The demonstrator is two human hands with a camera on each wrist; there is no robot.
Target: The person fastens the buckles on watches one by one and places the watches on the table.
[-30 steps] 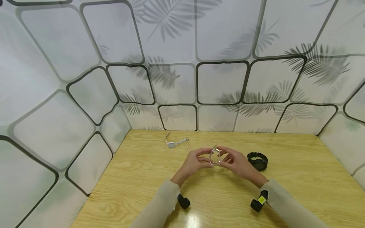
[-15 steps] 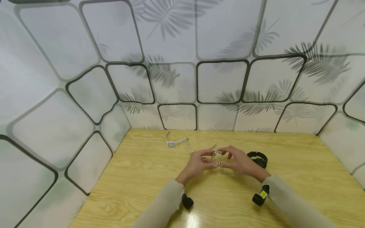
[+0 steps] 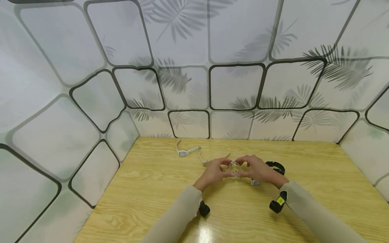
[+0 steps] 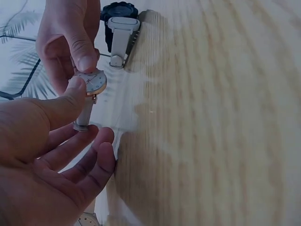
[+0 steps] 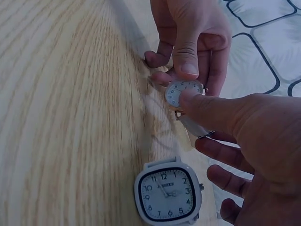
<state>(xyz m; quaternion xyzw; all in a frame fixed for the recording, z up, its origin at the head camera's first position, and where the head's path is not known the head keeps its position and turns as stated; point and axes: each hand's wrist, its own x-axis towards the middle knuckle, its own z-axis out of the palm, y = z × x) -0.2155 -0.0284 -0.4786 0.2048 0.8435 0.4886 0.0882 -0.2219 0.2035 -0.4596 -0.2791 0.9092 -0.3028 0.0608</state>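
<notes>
Both hands are clamped on a round watch (image 5: pixel 171 97): the left hand (image 3: pixel 213 172) and the right hand (image 3: pixel 256 168) pinch it from either side, close together, above the wooden surface (image 3: pixel 146 192). The thumbs press at its pale, numbered dial, while fingers bear on the far side, where the light strap bends round into a loop. A gold-toned edge shows around the case.

Just beside the right hand, a white square watch (image 5: pixel 166 194) rests on the surface, its face ringed in black with a crown at one side. A black watch (image 3: pixel 278 167) lies just past it, its strap curved in a loop and partly hidden by the right wrist. Near the left hand, a pale-strapped watch (image 3: pixel 206 163) lies partly covered, its strap ends spread outward. Farther off toward the far left, a white watch (image 3: pixel 182 153) lies with its strap undone. A patterned backdrop (image 3: pixel 235 89) with dark outlines and leaf shapes stands behind the surface.
</notes>
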